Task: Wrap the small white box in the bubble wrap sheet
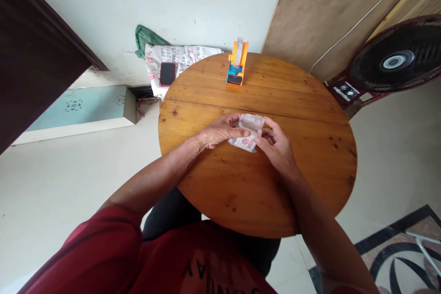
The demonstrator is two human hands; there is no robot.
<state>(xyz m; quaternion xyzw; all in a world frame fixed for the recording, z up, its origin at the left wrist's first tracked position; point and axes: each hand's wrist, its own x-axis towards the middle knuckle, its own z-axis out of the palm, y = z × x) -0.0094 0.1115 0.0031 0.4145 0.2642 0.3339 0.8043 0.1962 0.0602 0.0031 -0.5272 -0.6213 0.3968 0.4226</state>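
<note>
Between my two hands, over the middle of the round wooden table (220,179), is a small white packet with red print, wrapped in clear bubble wrap (252,121). My left hand (223,131) grips its left side, the thumb lying across the top. On the other side my right hand (275,144) holds the right edge, thumb at the near face and fingers behind. The far part of the wrap stands up as a flap. What the packet contains is hidden.
An orange and blue tape dispenser (237,64) stands at the table's far edge. Behind the table's left side, a phone (167,74) lies on a printed white sack (153,57). A black fan (396,59) is at the right, near the wall.
</note>
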